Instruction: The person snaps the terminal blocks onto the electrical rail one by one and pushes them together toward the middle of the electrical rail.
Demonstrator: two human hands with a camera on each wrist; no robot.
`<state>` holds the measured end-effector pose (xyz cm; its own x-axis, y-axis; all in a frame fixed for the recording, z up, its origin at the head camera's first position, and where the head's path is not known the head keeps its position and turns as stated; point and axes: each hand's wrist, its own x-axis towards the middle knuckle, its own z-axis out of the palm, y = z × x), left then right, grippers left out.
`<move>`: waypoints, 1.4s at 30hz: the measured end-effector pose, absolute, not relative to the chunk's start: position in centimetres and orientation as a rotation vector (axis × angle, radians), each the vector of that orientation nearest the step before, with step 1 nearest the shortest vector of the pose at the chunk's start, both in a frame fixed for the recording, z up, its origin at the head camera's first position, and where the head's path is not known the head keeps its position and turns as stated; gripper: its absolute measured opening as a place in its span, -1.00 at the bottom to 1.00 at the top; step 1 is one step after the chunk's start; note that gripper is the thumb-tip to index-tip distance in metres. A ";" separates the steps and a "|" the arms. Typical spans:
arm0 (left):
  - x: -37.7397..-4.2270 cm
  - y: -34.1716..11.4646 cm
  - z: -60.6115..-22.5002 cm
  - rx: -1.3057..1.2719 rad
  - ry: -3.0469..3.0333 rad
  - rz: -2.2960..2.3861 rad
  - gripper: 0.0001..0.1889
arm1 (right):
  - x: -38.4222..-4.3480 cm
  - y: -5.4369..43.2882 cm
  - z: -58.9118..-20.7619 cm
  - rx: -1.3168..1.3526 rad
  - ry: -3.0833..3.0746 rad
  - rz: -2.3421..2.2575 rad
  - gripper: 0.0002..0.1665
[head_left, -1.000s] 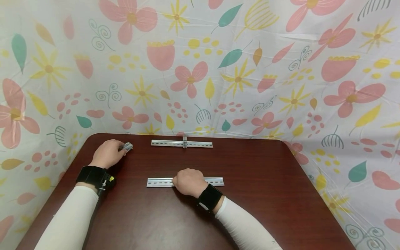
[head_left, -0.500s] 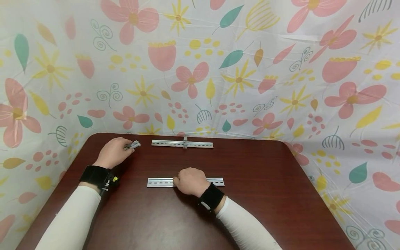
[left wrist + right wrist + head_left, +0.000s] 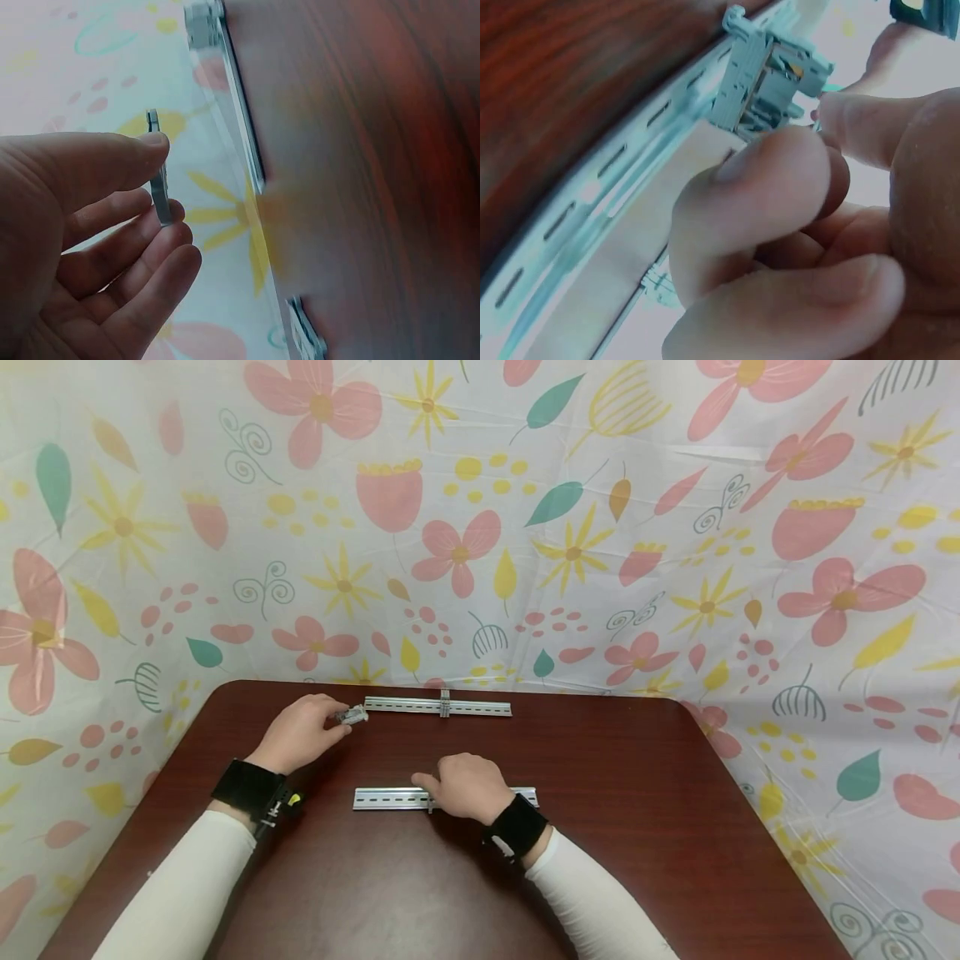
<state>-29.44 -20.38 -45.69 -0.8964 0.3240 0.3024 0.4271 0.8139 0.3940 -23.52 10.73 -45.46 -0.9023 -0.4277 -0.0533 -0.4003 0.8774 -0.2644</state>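
Note:
My left hand (image 3: 300, 731) pinches a thin grey terminal block (image 3: 160, 196) between thumb and fingertips, near the left end of the far slotted metal DIN rail (image 3: 401, 704). My right hand (image 3: 472, 787) is over the near DIN rail (image 3: 384, 798) and hides part of it. Its thumb is held away from the fingers in the head view. A grey terminal block assembly (image 3: 769, 79) sits across the near rail, just beyond my loosely curled right fingers (image 3: 772, 176), which hold nothing.
Terminal blocks (image 3: 445, 703) sit near the middle of the far rail. Another small grey piece (image 3: 305, 330) lies on the table at the lower edge of the left wrist view. A flowered cloth (image 3: 570, 610) hangs right behind the dark wooden table (image 3: 615, 760).
My left hand has moved right with the terminal block, from the table's left side toward the far rail's end. My right hand has loosened, its thumb lifting away at the near rail.

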 end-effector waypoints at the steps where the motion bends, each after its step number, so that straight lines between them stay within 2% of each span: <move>1: -29.3 -20.0 -45.7 -0.600 -2.776 -0.681 -0.64 | -23.6 10.8 -45.4 -0.645 2.939 -0.395 -0.21; 8: -28.1 -17.7 -45.1 -0.721 -2.736 -0.683 -0.62 | -24.5 11.5 -45.1 -0.657 2.919 -0.593 -0.37; 15: -26.4 -15.8 -44.3 -0.853 -2.678 -0.692 -0.60 | -25.7 12.4 -45.4 -0.695 2.797 -0.835 -0.43; 30: -25.2 -13.6 -43.8 -1.033 -2.590 -0.680 -0.61 | -26.9 13.1 -46.2 -0.713 2.591 -1.095 -0.26; 42: -24.7 -13.0 -44.0 -1.143 -2.543 -0.669 -0.60 | -27.0 13.1 -46.5 -0.761 2.533 -1.199 -0.33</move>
<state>-24.73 -13.00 -44.01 -0.6506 0.6310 0.4226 0.7572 0.5812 0.2979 -27.03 13.11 -46.52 -0.8365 -0.5479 0.0080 -0.3536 0.5286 -0.7718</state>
